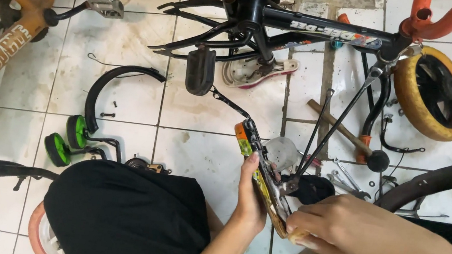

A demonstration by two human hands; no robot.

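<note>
Orange-and-yellow curved metal chain guard gripped edgewise by left hand, right hand clamped on its near end, steadying it below black bicycle frame.

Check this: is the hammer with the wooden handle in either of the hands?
No: the hammer lies on the tiled floor, apart from both hands.

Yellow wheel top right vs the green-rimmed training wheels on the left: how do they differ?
The yellow wheel is one large wheel with a yellow tyre and black hub, next to the upturned black bike frame. The green training wheels are a small pair, black tyres around green centres, lying loose on the tiled floor with their black bracket arms. Both are clear of the left hand and right hand, which hold an orange-yellow chain guard.
</note>
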